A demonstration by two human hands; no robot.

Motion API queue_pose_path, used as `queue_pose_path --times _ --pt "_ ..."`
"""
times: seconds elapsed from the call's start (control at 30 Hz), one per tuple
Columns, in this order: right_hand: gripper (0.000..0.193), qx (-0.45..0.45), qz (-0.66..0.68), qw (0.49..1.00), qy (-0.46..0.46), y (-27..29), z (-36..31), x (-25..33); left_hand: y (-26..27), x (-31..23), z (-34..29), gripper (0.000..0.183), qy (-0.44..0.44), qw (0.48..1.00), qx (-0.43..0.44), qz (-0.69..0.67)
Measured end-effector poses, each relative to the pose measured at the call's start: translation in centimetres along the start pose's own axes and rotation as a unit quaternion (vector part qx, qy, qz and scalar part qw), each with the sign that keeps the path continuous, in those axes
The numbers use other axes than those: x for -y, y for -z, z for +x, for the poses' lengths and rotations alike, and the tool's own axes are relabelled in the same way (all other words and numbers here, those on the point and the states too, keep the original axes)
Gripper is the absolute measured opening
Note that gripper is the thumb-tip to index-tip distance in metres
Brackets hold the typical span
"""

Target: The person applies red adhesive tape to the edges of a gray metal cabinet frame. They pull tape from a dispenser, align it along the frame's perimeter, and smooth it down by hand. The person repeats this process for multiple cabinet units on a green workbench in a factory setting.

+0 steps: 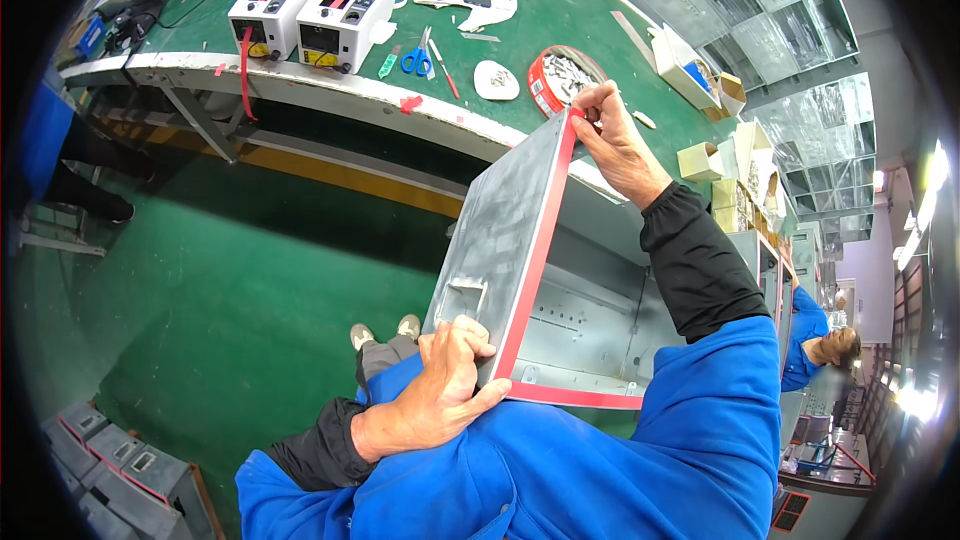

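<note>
A grey metal box (490,225) leans against my body with its open side facing right, and red tape (540,258) runs along its rim. My left hand (440,385) grips the near part of the box, its fingers curled by a rectangular cutout (463,298) and its thumb by the taped corner. At the far top corner, my right hand (620,145) pinches the red tape against the rim between thumb and fingers. Inside the box, small holes and brackets show on the pale wall (570,325).
On the green workbench (560,5) stand two white tape dispensers (345,25), blue-handled scissors (417,60), a white dish (496,80) and a red round tin (548,85) of small parts. More grey boxes (130,465) stand lower left. Another person (805,335) is at the right.
</note>
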State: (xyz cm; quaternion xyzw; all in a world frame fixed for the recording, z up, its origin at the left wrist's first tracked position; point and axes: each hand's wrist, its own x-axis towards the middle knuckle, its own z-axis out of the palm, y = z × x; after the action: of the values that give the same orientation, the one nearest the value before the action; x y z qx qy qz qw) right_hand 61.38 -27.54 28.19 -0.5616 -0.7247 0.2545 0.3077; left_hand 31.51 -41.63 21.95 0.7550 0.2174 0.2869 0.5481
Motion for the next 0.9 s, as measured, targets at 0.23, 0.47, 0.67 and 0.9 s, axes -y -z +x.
queue_pose_path --times 0.23,0.47,0.67,0.9 --pt "0.013 -0.014 -0.01 1.0 0.01 -0.1 0.0 -0.3 -0.1 -0.1 0.1 0.037 0.002 1.0 -0.013 0.01" --pt "0.012 -0.011 0.003 1.0 0.006 -0.1 0.1 -0.2 -0.3 -0.1 -0.1 0.038 -0.001 1.0 -0.023 0.016" --pt "0.017 -0.009 -0.063 0.998 -0.005 0.3 0.0 -0.2 -0.4 0.0 -0.1 0.037 0.001 1.0 -0.026 0.014" --pt "0.041 -0.123 -0.218 0.942 0.222 0.2 -1.2 -0.1 -0.4 -0.1 -0.1 0.037 0.014 1.0 -0.026 0.003"
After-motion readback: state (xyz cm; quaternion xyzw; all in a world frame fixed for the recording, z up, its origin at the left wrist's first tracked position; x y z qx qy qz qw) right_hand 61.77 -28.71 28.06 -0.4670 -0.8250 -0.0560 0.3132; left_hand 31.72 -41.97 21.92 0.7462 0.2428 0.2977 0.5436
